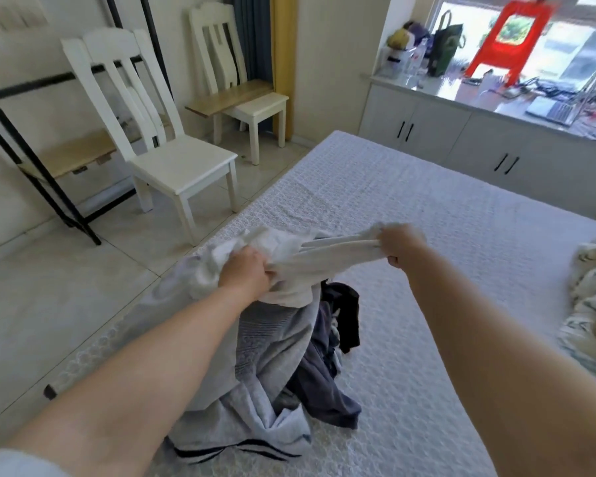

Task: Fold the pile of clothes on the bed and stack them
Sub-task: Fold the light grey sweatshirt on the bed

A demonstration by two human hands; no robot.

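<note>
Both hands, left and right, grip a white garment above the pile at the bed's edge.

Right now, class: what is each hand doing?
Left hand: closed, gripping one end of the white garment.
Right hand: closed, gripping its other end.

Two white chairs stand on the tiled floor beside a black rack; a red stool, green bag and laptop crowd the window counter above white cabinets.
</note>
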